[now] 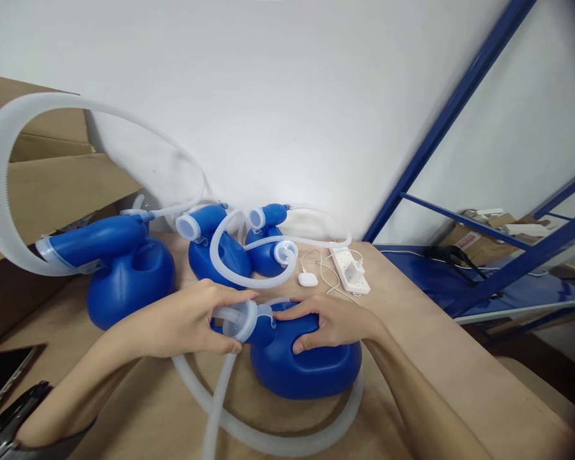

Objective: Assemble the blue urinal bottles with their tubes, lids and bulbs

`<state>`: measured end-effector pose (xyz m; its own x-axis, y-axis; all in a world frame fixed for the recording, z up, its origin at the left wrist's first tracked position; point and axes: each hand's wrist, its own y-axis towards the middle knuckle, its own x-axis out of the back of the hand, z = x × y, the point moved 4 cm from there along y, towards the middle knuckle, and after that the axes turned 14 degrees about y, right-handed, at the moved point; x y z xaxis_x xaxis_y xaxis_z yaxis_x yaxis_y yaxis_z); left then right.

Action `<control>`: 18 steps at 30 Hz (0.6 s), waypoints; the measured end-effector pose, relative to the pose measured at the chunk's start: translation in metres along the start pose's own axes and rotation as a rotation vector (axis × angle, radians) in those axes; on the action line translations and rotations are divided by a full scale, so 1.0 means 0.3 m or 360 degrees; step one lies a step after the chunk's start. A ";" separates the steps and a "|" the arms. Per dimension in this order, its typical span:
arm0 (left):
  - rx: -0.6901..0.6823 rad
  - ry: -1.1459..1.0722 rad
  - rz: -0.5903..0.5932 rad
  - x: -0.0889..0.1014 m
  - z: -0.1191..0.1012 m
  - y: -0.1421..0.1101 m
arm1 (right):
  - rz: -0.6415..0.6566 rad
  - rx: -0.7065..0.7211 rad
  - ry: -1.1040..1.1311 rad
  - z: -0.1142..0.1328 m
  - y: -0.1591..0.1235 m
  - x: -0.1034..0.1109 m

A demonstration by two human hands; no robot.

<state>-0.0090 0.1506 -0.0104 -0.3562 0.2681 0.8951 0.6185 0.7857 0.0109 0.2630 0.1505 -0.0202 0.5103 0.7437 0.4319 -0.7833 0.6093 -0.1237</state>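
Note:
A blue plastic urinal bottle lies on its side on the table in front of me. My left hand is closed round the clear, white-rimmed funnel cup at the bottle's mouth, thumb below and fingers above. Part of a ribbed hose shows through the cup. My right hand grips the bottle from above, its thumb at the handle recess and its index finger stretched toward the neck. A white ribbed hose curls on the table in front of and beneath the bottle.
Several more blue bottles with white hoses stand behind, against the wall. A cardboard box is at the left. Right of centre lie a white power strip, cables and a small white case. Blue shelving rises at the right.

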 end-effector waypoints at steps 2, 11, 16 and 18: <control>0.0010 -0.0041 0.0018 0.000 0.000 0.004 | 0.0003 -0.0003 0.0029 -0.001 -0.002 -0.001; -0.0129 -0.0735 0.0573 -0.027 -0.018 -0.008 | 0.0257 0.0251 0.0123 -0.006 0.021 -0.008; -0.0149 -0.1052 0.0641 -0.067 0.016 0.024 | 0.0271 0.0245 0.0153 -0.002 0.015 -0.010; -0.0177 -0.1097 0.0590 -0.091 0.031 0.040 | 0.0259 0.0252 0.0135 0.001 0.014 -0.009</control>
<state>0.0018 0.1579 -0.0388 -0.4447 0.8151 0.3713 0.8352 0.5271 -0.1569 0.2583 0.1510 -0.0215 0.3958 0.8530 0.3403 -0.9000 0.4340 -0.0409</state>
